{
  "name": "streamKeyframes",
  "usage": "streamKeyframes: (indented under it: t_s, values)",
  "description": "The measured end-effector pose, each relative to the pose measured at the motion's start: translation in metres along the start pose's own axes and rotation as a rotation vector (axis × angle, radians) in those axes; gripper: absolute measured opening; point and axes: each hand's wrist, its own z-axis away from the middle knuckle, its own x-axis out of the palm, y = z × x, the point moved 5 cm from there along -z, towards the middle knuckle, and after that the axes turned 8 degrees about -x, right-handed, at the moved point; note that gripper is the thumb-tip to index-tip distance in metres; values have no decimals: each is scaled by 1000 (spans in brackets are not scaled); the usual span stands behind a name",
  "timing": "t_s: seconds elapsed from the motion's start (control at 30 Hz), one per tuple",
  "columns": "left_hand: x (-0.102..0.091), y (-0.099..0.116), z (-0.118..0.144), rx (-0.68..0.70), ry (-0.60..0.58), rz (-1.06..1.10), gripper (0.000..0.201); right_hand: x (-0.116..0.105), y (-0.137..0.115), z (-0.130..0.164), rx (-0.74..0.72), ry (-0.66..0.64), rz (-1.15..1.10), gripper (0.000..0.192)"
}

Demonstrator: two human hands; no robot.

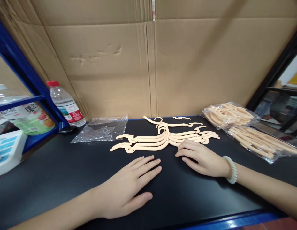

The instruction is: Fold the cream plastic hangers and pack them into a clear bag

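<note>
Several cream plastic hangers lie fanned out flat on the black tabletop, overlapping at their hooks. My left hand rests palm down on the table just in front of them, fingers spread, holding nothing. My right hand, with a white bead bracelet at the wrist, lies flat with its fingertips touching the near edge of the hanger pile.
An empty clear plastic bag lies to the left of the hangers. Two clear bags of cream hangers sit at the right. A water bottle stands at the back left beside a blue shelf frame. A cardboard wall closes the back.
</note>
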Motion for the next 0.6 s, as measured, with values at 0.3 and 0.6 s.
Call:
streamKeyframes:
  t_s: [0.3,0.6]
  values:
    - [6,37,-28,172,-133,42,72,-1,-3,-6,-64,184,-7,23]
    - [12,87,-33,450,-220,181,51,-19,7,0,56,483,90,19]
